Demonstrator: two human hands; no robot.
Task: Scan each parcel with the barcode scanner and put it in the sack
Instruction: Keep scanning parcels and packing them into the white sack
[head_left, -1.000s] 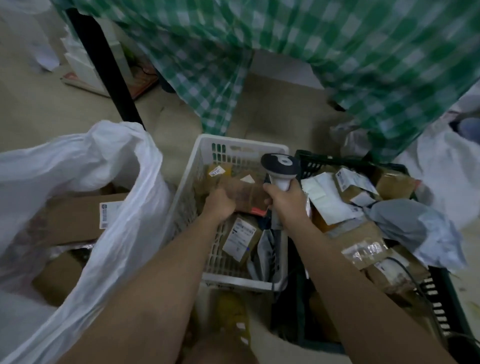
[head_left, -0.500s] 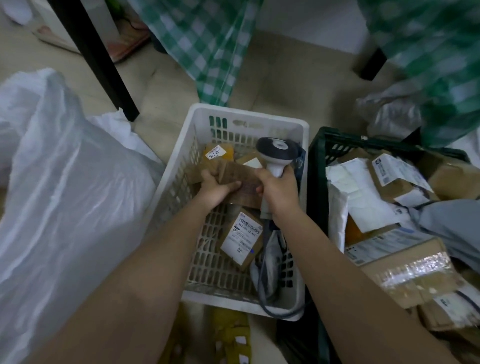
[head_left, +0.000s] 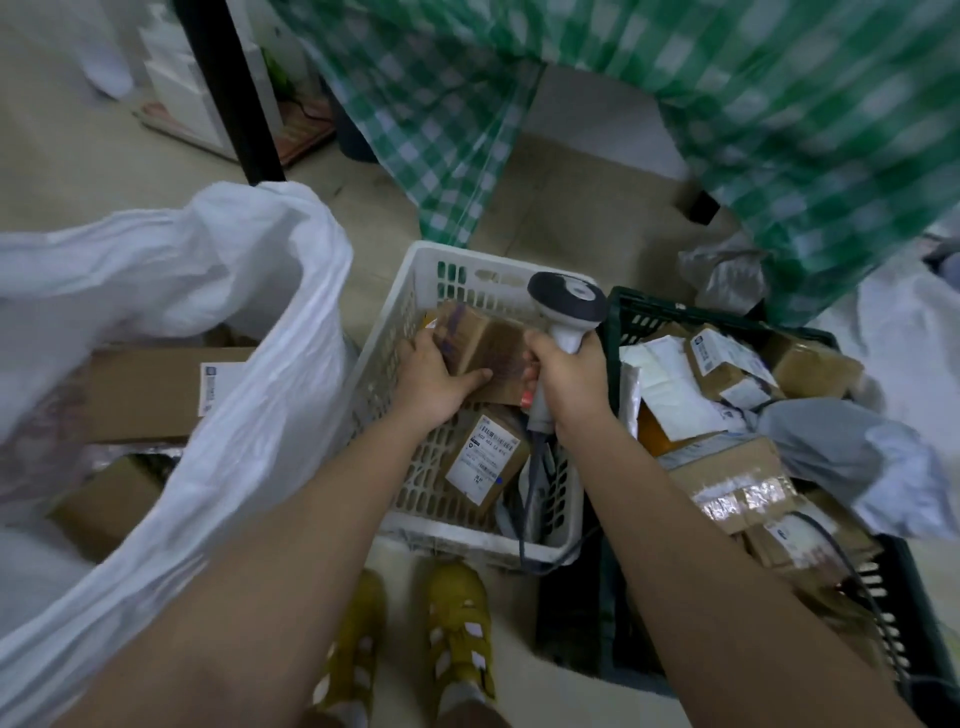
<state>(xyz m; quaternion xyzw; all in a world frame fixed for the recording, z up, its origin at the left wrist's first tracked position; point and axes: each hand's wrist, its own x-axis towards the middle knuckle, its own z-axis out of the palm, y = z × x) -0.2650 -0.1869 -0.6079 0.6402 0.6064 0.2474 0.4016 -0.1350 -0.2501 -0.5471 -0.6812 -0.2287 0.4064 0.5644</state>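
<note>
left hand (head_left: 434, 371): fingers curled round the near edge of a box (head_left: 480, 345), gripping it over the white basket (head_left: 410, 332)
right hand (head_left: 563, 382): wrapped round the handle of the scanner (head_left: 566, 304), head pointing away at 12 o'clock; fingertips hidden behind the handle
box: brown cardboard, rectangular, glossy tape bands; motion-blurred, no label readable
scanner: grey-white plastic, dark round head; cable (head_left: 524, 525) drops into the basket
white basket: rigid slotted plastic, at centre; holds another cardboard parcel (head_left: 485, 460) with a white barcode label, print too small to read
sack (head_left: 234, 395): thin crinkled white plastic, at 9 o'clock, mouth open; flat cardboard boxes (head_left: 145, 395) inside, partly hidden by its wall
green crate (head_left: 670, 314): dark slotted plastic, at 3 o'clock, touching the basket; piled with taped boxes, white mailers, grey poly bag (head_left: 857, 457); cut off at right edge
cloth (head_left: 727, 104): green-white checked, hanging at 12 o'clock, blurred
shoes (head_left: 410, 634): mustard yellow, at 6 o'clock
</note>
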